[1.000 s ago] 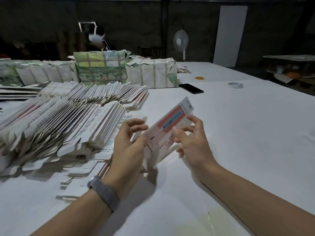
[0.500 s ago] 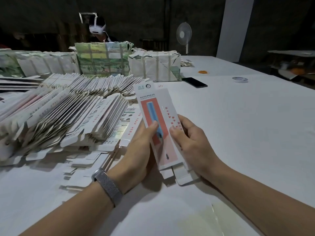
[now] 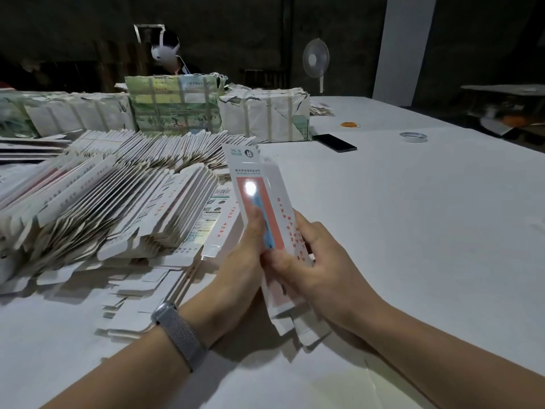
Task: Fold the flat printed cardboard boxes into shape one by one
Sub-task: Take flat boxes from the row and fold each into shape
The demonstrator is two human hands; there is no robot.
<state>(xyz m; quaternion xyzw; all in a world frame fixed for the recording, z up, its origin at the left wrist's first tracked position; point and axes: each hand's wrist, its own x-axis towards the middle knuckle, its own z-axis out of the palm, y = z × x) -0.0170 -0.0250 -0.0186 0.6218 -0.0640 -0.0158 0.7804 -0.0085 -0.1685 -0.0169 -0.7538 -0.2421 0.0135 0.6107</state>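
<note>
- The box [image 3: 259, 202] sits between my two hands above the worktop [image 3: 413, 231], its lower half in my grip.
- My left hand [image 3: 236, 273] holds the left edge, thumb flat on the printed face; my right hand [image 3: 318, 261] wraps the right edge, fingers [image 3: 298, 222] curled round it. Both are equally near.
- Its long axis runs away from me, logo end far and tilted up-left, loose flaps nearest my wrists, so I judge those get tucked next.
</note>
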